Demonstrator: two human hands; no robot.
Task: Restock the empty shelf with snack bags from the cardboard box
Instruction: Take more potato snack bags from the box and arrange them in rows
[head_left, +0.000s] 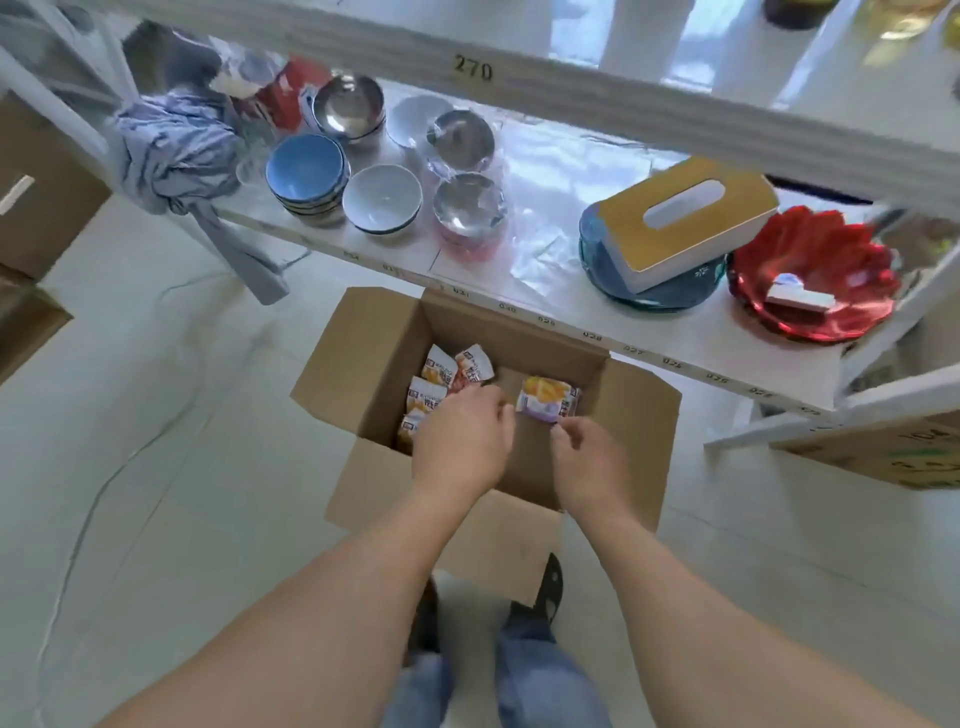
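The purple snack bag (548, 399) lies inside the cardboard box (628, 415), its length running across, just beyond the right hand (589, 460), whose loosely curled fingers (563, 434) hold nothing, while the left hand (460, 436) reaches empty over the orange bags (434, 376).

Snack bags (548, 399) lie in the cardboard box (631, 415), before the shelf (571, 322).

Box (363, 332): matt brown cardboard. Snack bags (548, 397): glossy printed film. Shelf (571, 317): smooth white, clear plastic sheet (545, 208) over it. Steel bowls (349, 106): shiny metal. Red dish (810, 275): glossy. Cloth (176, 150): crumpled blue fabric.
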